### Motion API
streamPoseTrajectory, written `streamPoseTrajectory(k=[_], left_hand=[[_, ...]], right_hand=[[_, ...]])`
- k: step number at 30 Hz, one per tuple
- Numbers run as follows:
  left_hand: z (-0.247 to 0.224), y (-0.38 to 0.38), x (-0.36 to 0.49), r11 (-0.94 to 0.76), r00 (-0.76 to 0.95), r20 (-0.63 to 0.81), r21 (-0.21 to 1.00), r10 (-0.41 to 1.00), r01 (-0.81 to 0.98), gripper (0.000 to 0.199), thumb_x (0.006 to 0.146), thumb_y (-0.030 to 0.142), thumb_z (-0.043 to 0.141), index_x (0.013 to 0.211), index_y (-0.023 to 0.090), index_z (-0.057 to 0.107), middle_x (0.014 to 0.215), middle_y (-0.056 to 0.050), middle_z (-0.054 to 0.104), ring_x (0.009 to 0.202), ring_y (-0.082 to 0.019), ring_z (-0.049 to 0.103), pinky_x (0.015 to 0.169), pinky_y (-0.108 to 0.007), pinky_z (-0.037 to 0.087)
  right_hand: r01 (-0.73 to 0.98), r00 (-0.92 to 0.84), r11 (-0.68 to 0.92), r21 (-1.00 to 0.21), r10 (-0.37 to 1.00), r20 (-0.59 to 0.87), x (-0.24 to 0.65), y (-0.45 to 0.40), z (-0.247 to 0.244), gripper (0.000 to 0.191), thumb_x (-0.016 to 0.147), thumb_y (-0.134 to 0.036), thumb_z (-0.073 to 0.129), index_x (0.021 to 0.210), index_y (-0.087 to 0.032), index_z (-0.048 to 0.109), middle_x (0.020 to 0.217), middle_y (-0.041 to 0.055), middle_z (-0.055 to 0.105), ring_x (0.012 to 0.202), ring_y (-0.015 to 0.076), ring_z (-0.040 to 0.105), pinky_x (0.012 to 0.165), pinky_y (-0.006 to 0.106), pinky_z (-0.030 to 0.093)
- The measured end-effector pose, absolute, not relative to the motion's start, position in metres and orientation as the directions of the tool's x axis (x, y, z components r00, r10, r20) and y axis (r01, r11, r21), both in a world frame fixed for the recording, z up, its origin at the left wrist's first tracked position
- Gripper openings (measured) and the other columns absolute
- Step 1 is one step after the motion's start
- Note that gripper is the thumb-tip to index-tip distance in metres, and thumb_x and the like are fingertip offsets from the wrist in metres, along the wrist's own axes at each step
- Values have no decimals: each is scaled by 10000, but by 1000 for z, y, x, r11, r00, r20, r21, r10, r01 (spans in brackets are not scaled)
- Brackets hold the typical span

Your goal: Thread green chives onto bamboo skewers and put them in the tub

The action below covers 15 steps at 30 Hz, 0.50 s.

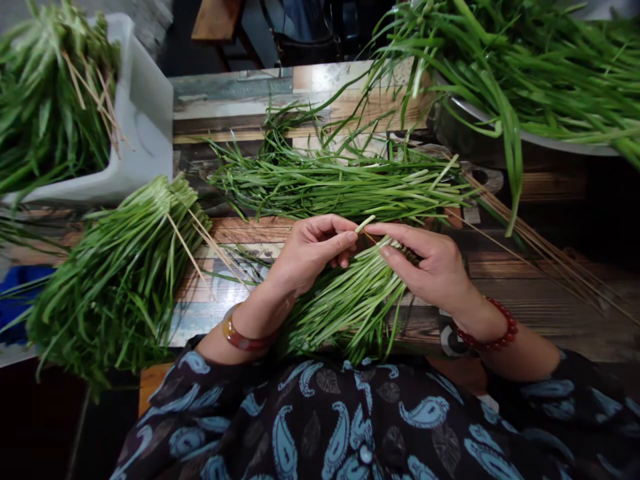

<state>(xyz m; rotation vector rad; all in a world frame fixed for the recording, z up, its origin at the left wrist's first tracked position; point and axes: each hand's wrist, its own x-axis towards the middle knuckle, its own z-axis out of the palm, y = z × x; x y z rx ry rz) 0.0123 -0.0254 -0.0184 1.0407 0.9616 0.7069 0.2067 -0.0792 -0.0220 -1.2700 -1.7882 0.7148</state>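
Observation:
My left hand pinches the pale end of a garlic chive stalk between thumb and forefinger. Facing it, my right hand has its forefinger at that stalk and its thumb on the pale ends of a row of garlic chives. This row fans down toward my body under both hands. A short piece of a thin bamboo skewer shows between my fingertips; the rest of it is hidden by the chives and my right hand. Just beyond my hands lies a loose pile of garlic chives.
Skewered chives lie left on the wooden table. Behind them, a white plastic bin holds more. At right are loose bamboo skewers and a metal basin heaped with chives. A stool stands beyond the table.

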Motion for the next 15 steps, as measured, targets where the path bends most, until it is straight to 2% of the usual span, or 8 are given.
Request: streamPoseTrajectory(k=[6,12,15], left_hand=[[-20,-26,13,318,422,-271,947,865,-44,256,739,358,796,830,132,716,629,6,642,468,-67,538,441,-177,406],[-19,-28,15,38,350,-58,997,935,63,122,774,259,751,795,139,741,670,-5,652,507,-77,556,496,-202,433],[-15,-28,16,-53,345,4,990,939,131,74,786,214,723,778,145,745,645,-5,634,524,-88,554,516,-216,423]], right_hand=[[486,-162,339,-806,941,298,206,-79,-22,334,918,-157,549,1190,-266,709,1132,15,756,1019,184,723,925,325,582],[482,-146,326,-813,945,292,205,-79,-22,304,909,-153,548,1151,-226,716,1108,30,763,1000,179,724,896,298,579],[498,-130,294,-816,956,264,205,-79,-22,285,896,-158,559,1130,-226,705,1068,27,765,942,177,724,861,302,579]])
